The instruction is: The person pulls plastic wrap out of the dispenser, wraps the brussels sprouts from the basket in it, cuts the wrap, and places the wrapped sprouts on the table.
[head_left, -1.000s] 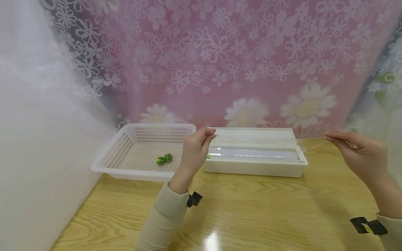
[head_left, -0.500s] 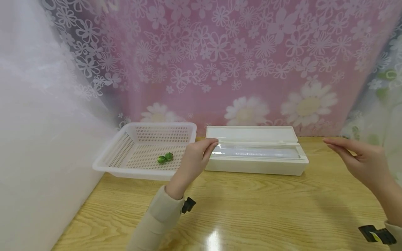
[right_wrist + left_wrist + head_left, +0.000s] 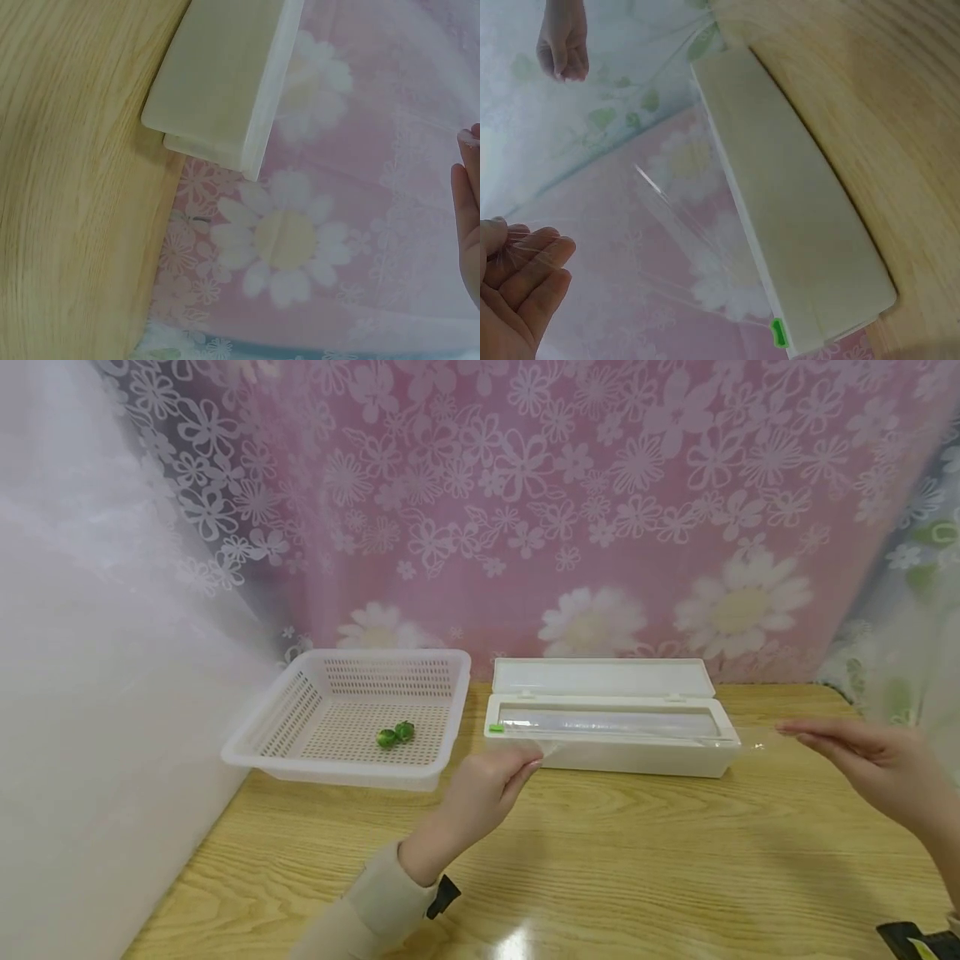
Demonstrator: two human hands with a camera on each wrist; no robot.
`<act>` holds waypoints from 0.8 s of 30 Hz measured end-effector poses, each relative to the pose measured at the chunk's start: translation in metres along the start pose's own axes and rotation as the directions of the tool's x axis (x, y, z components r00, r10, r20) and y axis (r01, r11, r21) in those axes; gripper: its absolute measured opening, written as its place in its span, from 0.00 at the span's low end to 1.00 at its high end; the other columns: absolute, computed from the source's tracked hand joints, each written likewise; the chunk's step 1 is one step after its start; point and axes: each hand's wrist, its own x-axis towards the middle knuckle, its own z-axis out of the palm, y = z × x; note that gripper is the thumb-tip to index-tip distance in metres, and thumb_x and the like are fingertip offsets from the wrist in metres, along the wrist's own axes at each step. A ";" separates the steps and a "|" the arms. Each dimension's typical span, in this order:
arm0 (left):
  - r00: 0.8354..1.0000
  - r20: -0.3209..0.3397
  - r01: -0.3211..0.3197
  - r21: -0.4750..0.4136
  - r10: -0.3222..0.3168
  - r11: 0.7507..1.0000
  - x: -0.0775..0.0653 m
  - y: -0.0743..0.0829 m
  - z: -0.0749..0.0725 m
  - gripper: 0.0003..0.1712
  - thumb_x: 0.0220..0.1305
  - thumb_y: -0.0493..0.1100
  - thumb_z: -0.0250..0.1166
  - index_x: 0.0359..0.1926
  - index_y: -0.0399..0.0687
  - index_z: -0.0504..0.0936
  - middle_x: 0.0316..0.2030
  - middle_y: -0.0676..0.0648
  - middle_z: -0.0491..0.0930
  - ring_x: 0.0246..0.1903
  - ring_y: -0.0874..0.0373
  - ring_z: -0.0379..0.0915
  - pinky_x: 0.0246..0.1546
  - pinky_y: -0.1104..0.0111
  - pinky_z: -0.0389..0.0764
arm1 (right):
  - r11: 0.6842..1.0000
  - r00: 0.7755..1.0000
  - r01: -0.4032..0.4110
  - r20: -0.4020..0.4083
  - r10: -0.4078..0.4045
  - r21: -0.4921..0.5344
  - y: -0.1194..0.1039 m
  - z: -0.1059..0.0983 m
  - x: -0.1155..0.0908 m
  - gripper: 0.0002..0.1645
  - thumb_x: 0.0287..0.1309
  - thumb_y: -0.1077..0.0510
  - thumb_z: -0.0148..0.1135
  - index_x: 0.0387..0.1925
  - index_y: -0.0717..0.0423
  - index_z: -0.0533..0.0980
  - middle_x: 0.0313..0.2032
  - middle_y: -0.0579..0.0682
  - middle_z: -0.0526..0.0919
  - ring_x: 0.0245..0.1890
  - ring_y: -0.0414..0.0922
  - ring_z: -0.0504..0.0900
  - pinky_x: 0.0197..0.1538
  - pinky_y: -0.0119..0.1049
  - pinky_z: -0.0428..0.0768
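Between my two hands stretches a sheet of clear cling film (image 3: 651, 180), its glints showing in the left wrist view. My left hand (image 3: 480, 793) pinches one corner in front of the dispenser's left end. Off the right end, my right hand (image 3: 885, 756) pinches the other corner, thumb against fingers. Behind the film stands a white cling film dispenser box (image 3: 637, 760), lid (image 3: 600, 677) raised. Inside lies the film roll (image 3: 607, 723). A green slide cutter (image 3: 496, 727) sits at the left end of its front edge.
Left of the dispenser stands a white perforated plastic basket (image 3: 330, 774) with two small green Brussels sprouts (image 3: 395, 735) in it. Everything rests on a wooden table (image 3: 600, 860). A pink flowered curtain (image 3: 480, 527) hangs behind, and a pale sheet (image 3: 97, 693) borders the left side.
Both hands have come down and toward me, drawing the film from above the open box to over its front edge. The left hand has also shifted slightly right. Basket and sprouts stay put.
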 end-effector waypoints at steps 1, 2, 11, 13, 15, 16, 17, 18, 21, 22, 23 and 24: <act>1.000 -0.002 -0.005 0.002 0.005 1.000 -0.002 0.001 0.002 0.19 0.68 0.44 0.45 0.35 0.38 0.79 0.28 0.47 0.81 0.25 0.62 0.76 0.27 0.79 0.74 | 1.000 1.000 0.002 0.004 -0.002 0.014 0.001 0.000 -0.001 0.16 0.49 0.80 0.52 0.39 0.70 0.77 0.42 0.46 0.80 0.43 0.28 0.74 0.39 0.16 0.71; 1.000 -0.002 -0.007 0.003 0.007 1.000 -0.004 0.002 0.004 0.21 0.69 0.46 0.43 0.35 0.38 0.79 0.28 0.47 0.81 0.24 0.62 0.76 0.26 0.79 0.74 | 1.000 1.000 0.000 0.007 0.000 0.025 0.001 0.000 -0.001 0.15 0.49 0.80 0.51 0.39 0.72 0.76 0.43 0.45 0.80 0.43 0.29 0.74 0.40 0.16 0.71; 0.998 0.060 0.031 -0.072 -0.027 0.997 -0.018 0.010 0.019 0.07 0.59 0.35 0.58 0.37 0.38 0.80 0.32 0.46 0.82 0.32 0.61 0.78 0.34 0.81 0.74 | 0.998 1.000 -0.007 0.002 0.007 0.057 -0.001 0.001 -0.002 0.12 0.50 0.80 0.50 0.38 0.76 0.75 0.44 0.39 0.78 0.43 0.29 0.75 0.40 0.17 0.71; 0.997 0.076 0.028 -0.092 -0.021 0.995 -0.020 0.010 0.021 0.06 0.57 0.33 0.59 0.36 0.37 0.80 0.33 0.45 0.81 0.35 0.59 0.78 0.37 0.80 0.73 | 0.998 1.000 -0.010 -0.002 0.010 0.063 -0.001 0.001 -0.002 0.13 0.50 0.80 0.50 0.38 0.76 0.75 0.44 0.39 0.78 0.43 0.29 0.75 0.41 0.17 0.71; 0.995 0.101 0.032 -0.102 -0.022 0.994 -0.023 0.011 0.023 0.06 0.58 0.34 0.58 0.37 0.37 0.79 0.34 0.44 0.81 0.36 0.59 0.77 0.38 0.80 0.73 | 0.998 1.000 -0.012 -0.003 0.012 0.062 -0.002 0.001 -0.003 0.13 0.50 0.80 0.50 0.38 0.76 0.75 0.44 0.40 0.78 0.43 0.29 0.75 0.40 0.17 0.71; 0.993 0.112 0.040 -0.110 -0.028 0.993 -0.025 0.011 0.024 0.06 0.58 0.34 0.58 0.36 0.37 0.79 0.34 0.45 0.81 0.36 0.59 0.77 0.39 0.80 0.73 | 0.998 1.000 -0.015 -0.001 0.015 0.062 -0.003 0.001 -0.003 0.13 0.50 0.80 0.50 0.38 0.76 0.75 0.44 0.39 0.78 0.43 0.29 0.75 0.40 0.17 0.71; 0.991 0.126 0.050 -0.115 -0.036 0.992 -0.026 0.011 0.024 0.06 0.59 0.34 0.57 0.37 0.37 0.79 0.34 0.45 0.81 0.37 0.59 0.77 0.39 0.80 0.73 | 0.998 1.000 -0.017 0.002 0.017 0.059 -0.003 0.001 -0.003 0.13 0.49 0.80 0.50 0.38 0.76 0.75 0.44 0.39 0.78 0.43 0.29 0.75 0.40 0.17 0.71; 0.989 0.138 0.060 -0.116 -0.044 0.992 -0.028 0.011 0.025 0.07 0.59 0.35 0.57 0.37 0.37 0.79 0.35 0.45 0.81 0.37 0.59 0.77 0.39 0.80 0.72 | 0.998 1.000 -0.019 0.005 0.019 0.053 -0.004 0.002 -0.003 0.13 0.49 0.80 0.51 0.38 0.75 0.75 0.44 0.39 0.78 0.42 0.29 0.75 0.40 0.17 0.71; 0.982 0.174 0.101 -0.125 -0.079 0.987 -0.032 0.011 0.025 0.08 0.61 0.35 0.56 0.38 0.37 0.79 0.36 0.45 0.81 0.37 0.59 0.77 0.40 0.80 0.72 | 0.999 0.999 -0.023 0.023 0.022 0.046 -0.006 0.002 -0.003 0.12 0.50 0.80 0.51 0.37 0.75 0.75 0.44 0.37 0.77 0.42 0.29 0.75 0.39 0.18 0.72; 0.978 0.187 0.120 -0.128 -0.095 0.985 -0.034 0.011 0.024 0.08 0.61 0.36 0.56 0.38 0.37 0.80 0.36 0.45 0.81 0.37 0.59 0.77 0.40 0.80 0.72 | 0.998 0.999 -0.022 0.027 0.021 0.054 -0.007 0.002 -0.003 0.12 0.50 0.80 0.51 0.37 0.75 0.75 0.44 0.37 0.77 0.42 0.29 0.75 0.39 0.18 0.72; 0.974 0.200 0.138 -0.131 -0.111 0.982 -0.036 0.011 0.024 0.09 0.61 0.36 0.55 0.38 0.38 0.80 0.37 0.45 0.81 0.38 0.59 0.77 0.41 0.79 0.72 | 0.998 0.999 -0.020 0.031 0.018 0.057 -0.007 0.002 -0.004 0.12 0.50 0.79 0.51 0.37 0.75 0.75 0.44 0.36 0.77 0.42 0.29 0.75 0.39 0.18 0.72; 0.969 0.212 0.158 -0.140 -0.126 0.977 -0.038 0.011 0.024 0.09 0.61 0.36 0.55 0.39 0.37 0.80 0.37 0.45 0.81 0.38 0.59 0.77 0.41 0.79 0.72 | 0.998 0.999 -0.017 0.034 0.015 0.067 -0.008 0.002 -0.004 0.11 0.50 0.79 0.51 0.37 0.75 0.75 0.44 0.37 0.77 0.42 0.29 0.75 0.39 0.18 0.72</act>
